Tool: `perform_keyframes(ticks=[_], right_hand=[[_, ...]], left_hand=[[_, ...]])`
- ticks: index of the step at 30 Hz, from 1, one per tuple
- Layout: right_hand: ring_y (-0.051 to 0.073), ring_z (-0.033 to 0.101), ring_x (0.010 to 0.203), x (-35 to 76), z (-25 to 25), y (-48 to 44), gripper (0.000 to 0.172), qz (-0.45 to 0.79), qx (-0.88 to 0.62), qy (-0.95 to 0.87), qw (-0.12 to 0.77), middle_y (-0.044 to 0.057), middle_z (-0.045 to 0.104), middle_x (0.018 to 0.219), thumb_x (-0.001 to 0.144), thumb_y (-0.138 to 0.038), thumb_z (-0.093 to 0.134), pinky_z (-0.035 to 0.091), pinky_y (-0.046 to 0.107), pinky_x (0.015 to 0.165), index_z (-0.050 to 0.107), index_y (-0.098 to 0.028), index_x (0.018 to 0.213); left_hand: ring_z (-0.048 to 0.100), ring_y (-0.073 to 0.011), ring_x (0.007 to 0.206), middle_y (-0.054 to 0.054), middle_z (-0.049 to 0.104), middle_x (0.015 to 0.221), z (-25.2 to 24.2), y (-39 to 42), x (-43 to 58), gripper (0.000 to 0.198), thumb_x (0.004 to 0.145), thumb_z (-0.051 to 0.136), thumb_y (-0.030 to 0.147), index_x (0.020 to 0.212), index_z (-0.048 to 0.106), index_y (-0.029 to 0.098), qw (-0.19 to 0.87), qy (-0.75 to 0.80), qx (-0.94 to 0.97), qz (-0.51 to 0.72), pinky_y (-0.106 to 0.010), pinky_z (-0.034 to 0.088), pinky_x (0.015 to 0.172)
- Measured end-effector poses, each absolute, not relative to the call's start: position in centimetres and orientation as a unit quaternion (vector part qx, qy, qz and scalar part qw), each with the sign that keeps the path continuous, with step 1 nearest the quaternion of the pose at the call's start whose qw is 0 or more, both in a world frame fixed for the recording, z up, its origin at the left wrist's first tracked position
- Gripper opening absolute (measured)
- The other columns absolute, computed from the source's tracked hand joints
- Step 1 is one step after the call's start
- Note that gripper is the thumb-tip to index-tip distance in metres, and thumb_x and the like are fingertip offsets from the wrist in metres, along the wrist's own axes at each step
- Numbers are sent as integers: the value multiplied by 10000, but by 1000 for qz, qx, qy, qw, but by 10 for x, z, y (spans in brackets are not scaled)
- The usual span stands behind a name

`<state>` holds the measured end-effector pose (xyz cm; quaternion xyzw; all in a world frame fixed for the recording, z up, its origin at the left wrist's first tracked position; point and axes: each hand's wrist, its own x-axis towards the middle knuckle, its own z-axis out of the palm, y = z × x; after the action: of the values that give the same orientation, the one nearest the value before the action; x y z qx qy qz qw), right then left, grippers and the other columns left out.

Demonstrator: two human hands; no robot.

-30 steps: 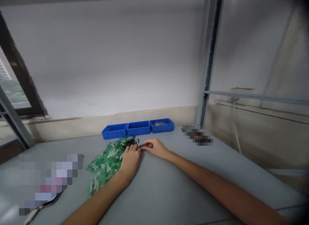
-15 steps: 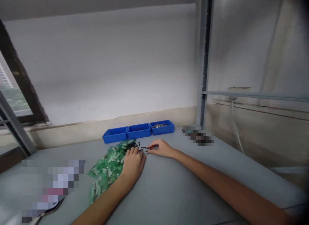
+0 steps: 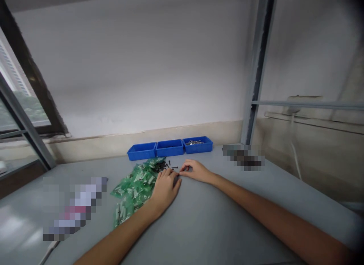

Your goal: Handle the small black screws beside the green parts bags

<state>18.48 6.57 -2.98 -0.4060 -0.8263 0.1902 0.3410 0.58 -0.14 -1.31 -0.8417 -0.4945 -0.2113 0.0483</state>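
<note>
Both my arms reach forward over a grey table point(image 3: 199, 219). My left hand point(image 3: 166, 187) lies palm down, fingers together, at the right edge of a heap of small green bags point(image 3: 133, 187). Its fingertips touch a scatter of small black screws point(image 3: 167, 166). My right hand point(image 3: 196, 171) rests beside it, fingers curled in a pinch at the screws; what it grips is too small to make out.
Three blue trays point(image 3: 170, 148) stand in a row at the table's back edge; the right tray point(image 3: 198, 144) holds metal parts. A grey steel post point(image 3: 257, 67) rises at the back right. A window frame point(image 3: 25, 117) is at the left.
The camera has shifted, so everything sits a little further right. Both hands stay at the screws; the right hand's fingers have drawn closer to the left hand's fingertips.
</note>
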Motion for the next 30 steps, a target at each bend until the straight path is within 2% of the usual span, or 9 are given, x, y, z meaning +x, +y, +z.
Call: perform_keyframes(ticks=[5, 10, 17, 30], right_hand=[[150, 576, 727, 184, -28, 62, 171, 183, -390, -836, 338, 26, 657, 782, 738, -338, 652, 432, 259, 690, 690, -189, 814], [151, 587, 694, 183, -30, 65, 182, 216, -389, -827, 345, 27, 677, 751, 718, -333, 665, 432, 255, 652, 710, -185, 813], [163, 609, 705, 182, -30, 66, 335, 322, -363, -803, 347, 61, 717, 800, 659, -405, 703, 454, 261, 629, 729, -156, 881], [182, 646, 829, 184, -30, 69, 429, 509, -384, -667, 385, 64, 715, 912, 617, -460, 726, 478, 319, 806, 712, -171, 934]], left_hand=[[534, -241, 968, -88, 593, 1000, -12, -1, 5, 231, 886, 436, 263, 983, 632, 187, 63, -495, -843, -203, -381, 403, 843], [526, -232, 959, -78, 584, 956, -16, 4, 3, 199, 868, 466, 245, 964, 630, 185, 24, -488, -840, -234, -369, 405, 836], [524, -227, 932, -70, 570, 921, -21, 9, 2, 147, 851, 486, 242, 897, 612, 180, -1, -476, -839, -265, -371, 412, 823], [542, -212, 907, -53, 573, 900, -12, 2, 4, 133, 850, 462, 206, 877, 589, 176, -30, -453, -821, -347, -357, 426, 815]])
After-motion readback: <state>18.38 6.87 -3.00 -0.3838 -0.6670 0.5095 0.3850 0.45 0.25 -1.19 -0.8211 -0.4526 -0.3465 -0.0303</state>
